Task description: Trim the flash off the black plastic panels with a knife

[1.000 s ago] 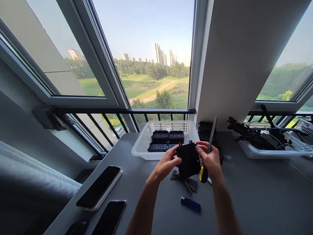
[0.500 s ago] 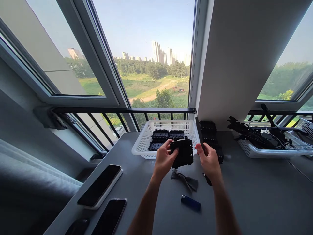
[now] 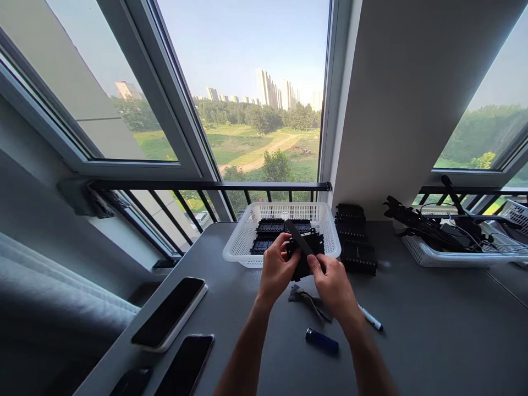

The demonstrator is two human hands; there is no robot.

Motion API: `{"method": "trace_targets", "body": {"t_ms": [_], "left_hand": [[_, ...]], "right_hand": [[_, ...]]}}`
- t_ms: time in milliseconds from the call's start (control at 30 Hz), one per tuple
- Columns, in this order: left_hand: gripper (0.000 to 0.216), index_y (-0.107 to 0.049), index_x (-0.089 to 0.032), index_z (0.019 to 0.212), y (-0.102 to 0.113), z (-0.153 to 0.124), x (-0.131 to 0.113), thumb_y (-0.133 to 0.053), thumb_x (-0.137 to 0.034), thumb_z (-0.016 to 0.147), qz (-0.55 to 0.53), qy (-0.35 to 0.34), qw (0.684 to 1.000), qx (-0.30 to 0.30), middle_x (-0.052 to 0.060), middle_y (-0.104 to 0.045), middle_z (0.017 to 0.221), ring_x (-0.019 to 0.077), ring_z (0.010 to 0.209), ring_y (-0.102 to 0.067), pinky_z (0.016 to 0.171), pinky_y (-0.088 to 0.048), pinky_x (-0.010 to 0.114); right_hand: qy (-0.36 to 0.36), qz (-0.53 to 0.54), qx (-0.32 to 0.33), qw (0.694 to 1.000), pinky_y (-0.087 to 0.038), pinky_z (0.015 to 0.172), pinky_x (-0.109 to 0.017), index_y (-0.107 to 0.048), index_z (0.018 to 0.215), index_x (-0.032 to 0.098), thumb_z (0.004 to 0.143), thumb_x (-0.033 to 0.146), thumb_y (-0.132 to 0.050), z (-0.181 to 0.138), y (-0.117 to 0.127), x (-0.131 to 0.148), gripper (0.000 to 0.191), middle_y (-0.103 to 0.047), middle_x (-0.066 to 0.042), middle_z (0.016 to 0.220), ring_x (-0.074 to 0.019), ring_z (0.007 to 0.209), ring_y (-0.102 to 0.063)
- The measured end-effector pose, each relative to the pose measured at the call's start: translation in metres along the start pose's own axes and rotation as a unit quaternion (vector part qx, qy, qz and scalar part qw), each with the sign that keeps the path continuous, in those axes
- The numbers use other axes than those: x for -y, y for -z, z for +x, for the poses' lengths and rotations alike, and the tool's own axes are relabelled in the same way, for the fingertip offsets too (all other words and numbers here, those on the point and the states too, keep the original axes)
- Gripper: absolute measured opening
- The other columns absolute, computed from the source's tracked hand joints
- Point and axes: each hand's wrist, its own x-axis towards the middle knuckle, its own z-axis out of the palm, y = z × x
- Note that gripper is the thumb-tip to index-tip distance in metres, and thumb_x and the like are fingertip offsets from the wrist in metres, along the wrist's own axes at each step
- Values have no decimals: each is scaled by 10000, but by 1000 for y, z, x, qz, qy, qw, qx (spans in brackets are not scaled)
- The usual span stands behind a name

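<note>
My left hand (image 3: pixel 279 269) grips a black plastic plate (image 3: pixel 305 268) with notched edges, thumb on its face, in front of the white basket. In my right hand (image 3: pixel 332 280) is a long, flat, dark tool that looks like a flat file (image 3: pixel 300 237); it lies slantwise across the plate and seems to touch it. My right thumb presses along the tool, and its lower end is hidden in the hand. Below the hands, a crumpled grey cloth (image 3: pixel 309 301) and a dark blue lighter-like object (image 3: pixel 322 341) rest on the table.
Several similar black plates (image 3: pixel 270 226) lie in the white basket (image 3: pixel 243 250). More black parts (image 3: pixel 358 257) are stacked to its right. A marker pen (image 3: pixel 371 318) lies beside my right forearm. Two phones (image 3: pixel 170 312) are at left; a tray (image 3: pixel 454 257) of cables stands at right.
My right hand has moved left, bringing the file from upright beside the plate to slantwise over it. The marker pen has come into view. My left hand has barely moved.
</note>
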Motion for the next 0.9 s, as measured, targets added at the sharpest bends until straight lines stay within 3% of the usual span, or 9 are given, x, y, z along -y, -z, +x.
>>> {"method": "trace_targets", "body": {"t_ms": [267,500,733,900], "left_hand": [[265,-567,-182,925,2,2,1,-654,-347,737,14,1,1000,-9,18,-689,776,144,581,-636,501,-503,220],[249,-567,-181,929,3,1,1,-647,-320,739,25,-5,1000,-8,21,-688,787,147,590,-644,502,-505,215],[256,-555,-180,936,5,1,0,-636,-323,740,36,-3,999,-21,27,-695,789,172,613,-670,520,-535,240],[249,-563,-182,929,4,0,-3,-632,-330,741,32,-6,999,-25,25,-693,786,177,615,-678,513,-539,240]], "right_hand": [[-13,-11,-27,999,-220,499,-276,-499,600,215,906,499,-439,5,3,-8,422,-528,-4,538,-135,508,-390],[10,0,1,1000,-240,509,-265,-507,615,206,926,483,-419,1,4,-2,426,-565,-15,575,-131,531,-437],[-17,-55,-17,998,-244,517,-261,-519,648,203,941,473,-386,2,4,-2,420,-570,-9,585,-130,536,-421],[4,-86,-6,996,-264,554,-266,-534,690,216,948,470,-374,0,4,1,396,-617,-23,637,-150,582,-480]]}}
